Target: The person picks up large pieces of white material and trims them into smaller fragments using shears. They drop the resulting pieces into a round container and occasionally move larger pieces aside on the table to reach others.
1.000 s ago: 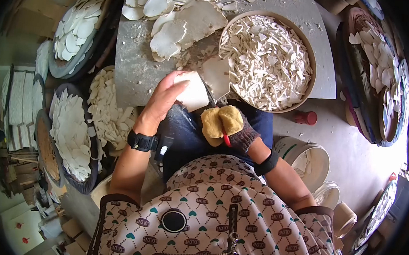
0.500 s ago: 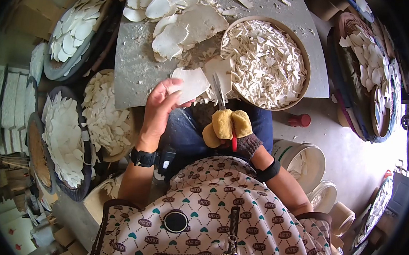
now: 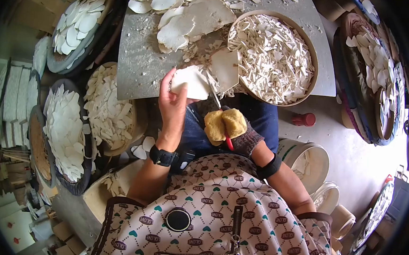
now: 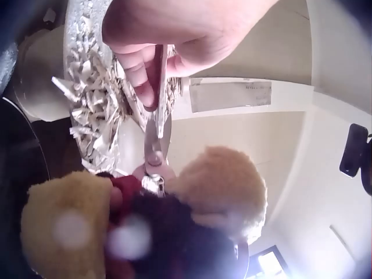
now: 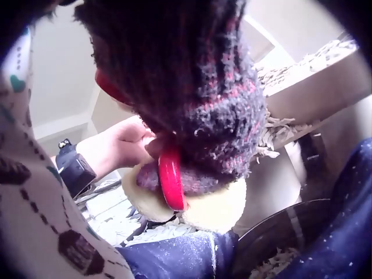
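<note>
In the head view my left hand [image 3: 171, 110] pinches a thin, flat white piece [image 3: 194, 83] between thumb and fingers, above the table's front edge. My right hand [image 3: 247, 139], in a dark knitted glove, grips a pair of scissors [image 3: 213, 87] with red handles. Yellow fluffy pads [image 3: 233, 122] cover much of that hand. The blades point away from the body, close against the piece's right edge. From the left wrist the piece [image 4: 162, 99] appears edge-on, overlapping the blades [image 4: 154, 152]. A red handle loop [image 5: 170, 180] surrounds gloved fingers in the right wrist view.
On the grey table [image 3: 139, 78] lie larger white pieces [image 3: 192, 25] and a pale flat plate [image 3: 225, 69]. A round tray [image 3: 317, 64] full of narrow scraps stands at right. Baskets of white pieces [image 3: 108, 111] line the left; a bucket [image 3: 326, 167] and red-capped object [image 3: 304, 119] are at right.
The left hand first drew the white piece leftward from the scissors and turned it. Now it has brought the piece back to the blades. The right hand has shifted only slightly.
</note>
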